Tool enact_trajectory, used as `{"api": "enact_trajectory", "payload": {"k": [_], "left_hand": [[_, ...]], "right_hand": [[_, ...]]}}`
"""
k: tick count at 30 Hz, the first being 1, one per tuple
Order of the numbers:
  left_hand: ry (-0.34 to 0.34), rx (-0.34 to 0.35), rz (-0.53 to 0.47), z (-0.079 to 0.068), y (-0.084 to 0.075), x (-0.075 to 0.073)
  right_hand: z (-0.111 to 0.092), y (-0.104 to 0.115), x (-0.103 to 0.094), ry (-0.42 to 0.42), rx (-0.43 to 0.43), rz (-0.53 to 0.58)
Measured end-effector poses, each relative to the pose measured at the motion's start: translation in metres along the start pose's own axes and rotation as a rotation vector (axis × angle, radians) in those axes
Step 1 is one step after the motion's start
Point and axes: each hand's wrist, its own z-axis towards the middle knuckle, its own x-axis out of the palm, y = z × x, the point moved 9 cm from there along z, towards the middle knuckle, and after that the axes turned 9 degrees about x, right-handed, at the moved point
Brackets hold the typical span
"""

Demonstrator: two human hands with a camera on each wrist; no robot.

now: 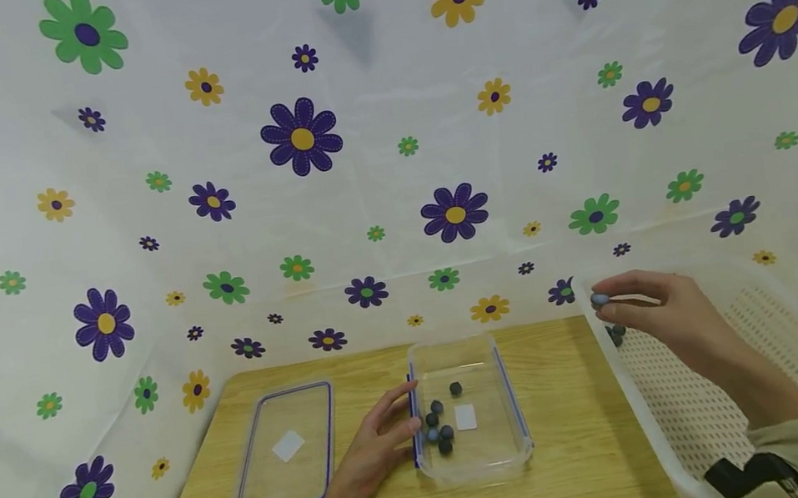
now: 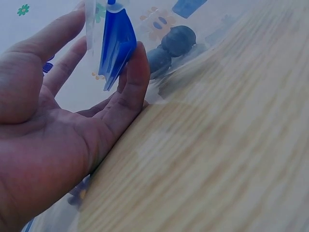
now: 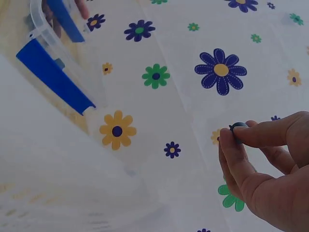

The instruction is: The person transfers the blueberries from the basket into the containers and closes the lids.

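My right hand point(image 1: 668, 314) pinches a blueberry point(image 1: 600, 300) between thumb and fingertips, over the left rim of a white perforated basket point(image 1: 640, 411). The right wrist view shows the same blueberry point(image 3: 238, 127) at the fingertips. A few more blueberries point(image 1: 617, 335) lie in the basket below that hand. My left hand point(image 1: 368, 451) rests with its fingers along the left side of a clear plastic container point(image 1: 498, 459). One finger is beside the container's hanging blue clip point(image 2: 117, 46). Several blueberries point(image 1: 440, 434) sit inside the container, mostly toward its left side.
A clear lid point(image 1: 286, 487) with a blue seal lies flat on the wooden table point(image 1: 569, 445), left of the container. A white square label point(image 1: 465, 418) shows on the container's bottom. White flowered sheeting point(image 1: 376, 75) stands behind and around the table.
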Motion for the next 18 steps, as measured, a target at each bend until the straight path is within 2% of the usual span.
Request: {"api": "enact_trajectory", "payload": {"k": [8,15,18], "left_hand": [[0.000,-0.007,0.002,0.001,0.001,0.000],[-0.002,-0.007,0.003,0.001,0.001,-0.001],[-0.002,-0.003,0.008,0.001,0.001,-0.001]], "right_hand": [[-0.013,0.020,0.022,0.003,-0.068,0.102],[-0.019,0.036,0.039,0.043,-0.158,0.350],[-0.022,0.042,0.048,0.052,-0.195,0.408]]}}
